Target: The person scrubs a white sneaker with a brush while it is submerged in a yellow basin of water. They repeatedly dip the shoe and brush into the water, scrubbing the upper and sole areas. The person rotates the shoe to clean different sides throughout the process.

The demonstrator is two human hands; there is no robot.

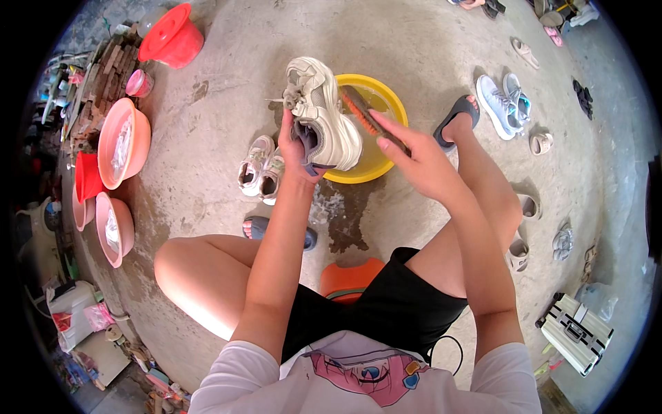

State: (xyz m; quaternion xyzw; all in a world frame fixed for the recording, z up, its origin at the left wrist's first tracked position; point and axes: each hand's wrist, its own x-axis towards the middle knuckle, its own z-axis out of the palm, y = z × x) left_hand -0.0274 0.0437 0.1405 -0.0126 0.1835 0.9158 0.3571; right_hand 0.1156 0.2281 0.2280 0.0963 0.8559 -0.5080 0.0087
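Note:
My left hand [297, 147] grips a cream-white sneaker [323, 108] by its heel and collar, toe pointing away from me and laces bunched on the tongue. The shoe is held up over the left part of a yellow basin [401, 111] that contains cloudy water. In my right hand [414, 155] is a scrubbing brush [377, 121] with a dark back and orange bristles. Its bristles face the sneaker, with a small gap between them. Part of the basin is hidden behind the shoe and the brush.
A pair of sneakers [258, 171] stands left of the basin on the concrete floor, near a wet patch [349, 222]. Pink basins [139, 145] and a red bucket [178, 46] line the left. Blue-white sneakers [496, 106], slippers and a suitcase [576, 334] lie right. I sit on an orange stool [344, 277].

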